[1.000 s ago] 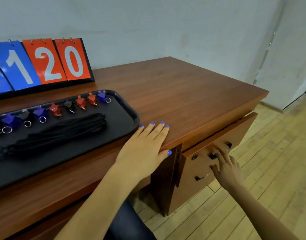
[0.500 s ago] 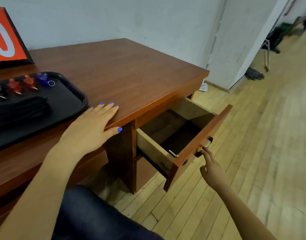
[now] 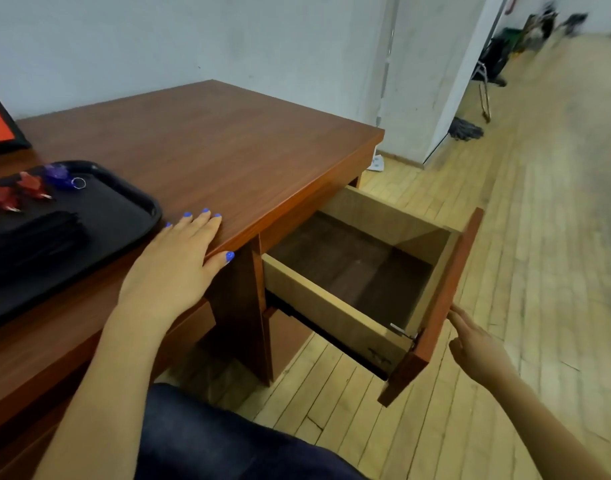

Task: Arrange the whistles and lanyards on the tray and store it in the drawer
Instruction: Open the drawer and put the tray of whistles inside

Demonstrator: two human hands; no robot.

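Wooden desk [image 3: 207,147] fills the left and centre of the view. Its top drawer [image 3: 362,271] stands pulled well out from the right-hand pedestal, the brown bottom bare as far as can be seen. That reads as preparation: the space is opened before the tray is lifted, so the load can go straight in.

Black tray [image 3: 124,216] sits on the desk top near the front edge, partly cut off by the left side of the view. It looks already arranged. A bundle of black lanyards [image 3: 37,233] lies along its middle. Red whistles [image 3: 30,185] and a purple whistle [image 3: 58,173] with a small key ring line its far rim.

Left hand [image 3: 174,268] rests flat on the front edge of the desk just beside the tray's right corner, fingers straight and together, thumb hooked over the edge. Probably a brace while the other arm pulls. Right hand [image 3: 477,344] is at the outer face of the drawer front, near its lower end, fingers extended and loosely apart. Whether they touch the panel or grip a handle cannot be told; the handle side is hidden.

Against the frame half a second back: the drawer is further out, and the right hand sits lower along the front. The left hand has not shifted, and the tray's contents lie unchanged.
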